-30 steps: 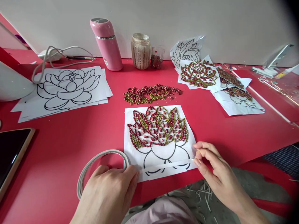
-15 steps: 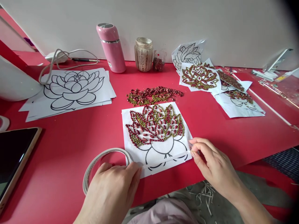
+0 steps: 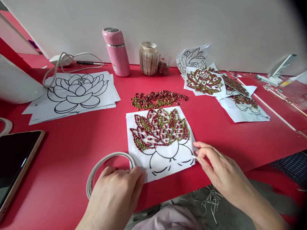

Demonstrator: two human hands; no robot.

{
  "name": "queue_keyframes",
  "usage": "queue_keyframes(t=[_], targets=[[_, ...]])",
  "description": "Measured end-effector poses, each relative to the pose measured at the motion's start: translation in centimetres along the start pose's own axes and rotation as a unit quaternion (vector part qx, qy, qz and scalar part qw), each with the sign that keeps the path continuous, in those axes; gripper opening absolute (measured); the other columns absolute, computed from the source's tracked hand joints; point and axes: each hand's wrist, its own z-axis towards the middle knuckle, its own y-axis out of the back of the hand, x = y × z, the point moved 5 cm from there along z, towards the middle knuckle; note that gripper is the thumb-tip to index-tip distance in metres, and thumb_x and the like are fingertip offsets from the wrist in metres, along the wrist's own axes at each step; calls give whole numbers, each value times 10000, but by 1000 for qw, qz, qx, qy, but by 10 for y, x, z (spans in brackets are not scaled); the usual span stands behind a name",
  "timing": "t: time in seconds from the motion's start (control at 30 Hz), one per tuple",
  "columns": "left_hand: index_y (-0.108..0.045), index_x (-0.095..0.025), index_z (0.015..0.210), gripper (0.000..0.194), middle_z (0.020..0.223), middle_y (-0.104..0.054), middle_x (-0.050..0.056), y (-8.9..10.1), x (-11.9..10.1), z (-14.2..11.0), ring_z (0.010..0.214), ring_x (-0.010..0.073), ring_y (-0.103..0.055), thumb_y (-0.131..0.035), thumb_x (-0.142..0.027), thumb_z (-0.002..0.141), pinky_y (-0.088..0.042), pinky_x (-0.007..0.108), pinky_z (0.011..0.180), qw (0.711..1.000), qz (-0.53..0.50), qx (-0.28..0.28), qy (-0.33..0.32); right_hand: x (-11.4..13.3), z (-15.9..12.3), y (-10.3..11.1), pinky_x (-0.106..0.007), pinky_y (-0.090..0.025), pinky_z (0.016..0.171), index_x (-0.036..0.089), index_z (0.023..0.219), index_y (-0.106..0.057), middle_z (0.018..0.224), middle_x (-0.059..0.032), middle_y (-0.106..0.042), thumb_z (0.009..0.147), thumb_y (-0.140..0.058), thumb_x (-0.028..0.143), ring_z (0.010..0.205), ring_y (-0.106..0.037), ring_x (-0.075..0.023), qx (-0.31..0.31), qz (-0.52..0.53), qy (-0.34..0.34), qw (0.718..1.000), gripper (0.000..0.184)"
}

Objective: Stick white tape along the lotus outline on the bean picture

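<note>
A smooth red tabletop (image 3: 223, 135) spanned my frame. At its centre lay a white paper sheet (image 3: 165, 152), its lotus outline partly bean-covered, the lower edge sloping up rightward between my hands. My left hand (image 3: 117, 185) curled over the lower-left corner; my right hand (image 3: 213, 161) pinched at the right edge. A flat grey-white tape ring (image 3: 89, 183) lay partly behind the left; its grip I couldn't tell. A red-and-green bean heap (image 3: 158, 98) lay just above the sheet, obstructing neither hand. Smallest, a narrow white strip (image 3: 194, 157) pointed leftward from the right fingertips.
</note>
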Motion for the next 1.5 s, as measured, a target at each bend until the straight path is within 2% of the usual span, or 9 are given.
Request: queue_keyframes(t=[0.17,0.27,0.47,0.6,0.83,0.93,1.1,1.5], targets=[[-500,-226,620,324,504,-571,-19,-3,1,-3,491,177,-540,-303,-315,861,-318,310,566,1000,3,-3,-1,-1,-3,3,-273,-509,710,232,849,-377,1114,-77,-564,925,-293,256,916,-609,-154,4,43,-10,999,116],[-488,-225,619,317,500,-563,-26,-2,1,-4,481,177,-534,-307,-310,865,-319,308,557,1000,6,-24,-8,0,-7,8,-274,-502,745,230,877,-396,1084,-71,-569,925,-307,267,938,-594,-154,-10,51,-8,999,108],[-440,-218,565,301,420,-486,-54,15,-5,-11,390,149,-475,-348,-271,846,-328,285,526,994,15,-97,-44,5,-14,18,-274,-460,771,230,836,-435,1016,-63,-531,915,-334,280,1003,-528,-176,-40,23,2,999,138],[-439,-223,564,277,403,-469,-58,23,-14,-16,349,154,-437,-356,-234,828,-284,282,477,990,48,-121,-61,-3,-10,10,-269,-462,737,219,830,-435,971,-70,-520,910,-344,292,919,-549,-172,-32,41,-12,999,141],[-447,-222,556,297,413,-489,-41,19,-16,-11,377,163,-464,-363,-278,835,-281,290,506,992,67,-110,-12,-13,4,-4,-272,-464,729,210,804,-429,981,-76,-500,900,-343,267,913,-541,-170,-7,69,-5,998,141],[-461,-215,567,308,429,-512,-37,14,-14,-9,396,155,-489,-348,-281,847,-289,292,526,996,38,-85,9,-17,3,-7,-271,-460,753,212,801,-429,990,-70,-506,904,-347,267,941,-535,-166,2,87,8,996,143],[-496,-207,632,282,513,-579,-25,4,-10,-5,479,169,-555,-348,-291,856,-321,296,554,999,-28,-37,27,-23,-4,-10,-265,-476,749,212,822,-431,988,-71,-538,901,-364,297,932,-556,-166,-21,102,1,995,134],[-492,-207,634,272,490,-545,-33,3,1,-5,471,170,-536,-351,-281,855,-311,304,561,998,-8,-54,11,-8,-16,-7,-252,-478,767,226,835,-414,1010,-61,-554,917,-329,269,974,-556,-154,-4,85,-8,996,125]])
